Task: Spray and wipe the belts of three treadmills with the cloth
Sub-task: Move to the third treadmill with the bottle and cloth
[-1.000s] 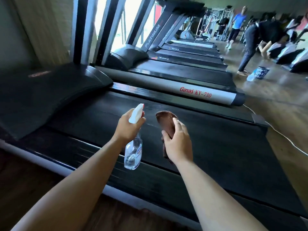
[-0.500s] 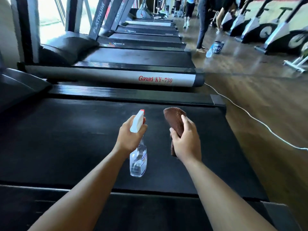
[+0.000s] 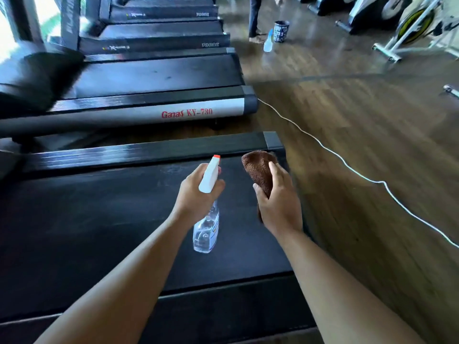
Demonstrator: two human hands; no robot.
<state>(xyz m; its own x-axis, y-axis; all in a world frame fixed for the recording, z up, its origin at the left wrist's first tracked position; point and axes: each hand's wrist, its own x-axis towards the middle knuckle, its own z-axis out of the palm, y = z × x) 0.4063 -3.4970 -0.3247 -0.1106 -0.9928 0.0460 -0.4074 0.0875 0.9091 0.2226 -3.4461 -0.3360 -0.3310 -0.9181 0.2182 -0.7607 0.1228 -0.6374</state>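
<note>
My left hand (image 3: pixel 197 192) grips a clear spray bottle (image 3: pixel 206 228) by its white trigger head, the orange nozzle pointing away from me. My right hand (image 3: pixel 279 202) holds a folded brown cloth (image 3: pixel 258 170) upright. Both hands hover above the rear end of the nearest treadmill's black belt (image 3: pixel 99 219). Beyond it lies a second treadmill belt (image 3: pixel 154 75) with a silver side rail marked Ganas KY-730, and a third belt (image 3: pixel 161 28) lies further back.
A white cable (image 3: pixel 347 165) runs across the wooden floor on the right. Far back stand a dark bucket (image 3: pixel 282 31) and a pale bottle (image 3: pixel 268 42) beside a person's legs (image 3: pixel 254 18). Exercise bikes (image 3: pixel 407 28) line the upper right.
The view has swung right and down along the belt toward its rear end. Both hands keep their hold on the bottle and the cloth, staying side by side.
</note>
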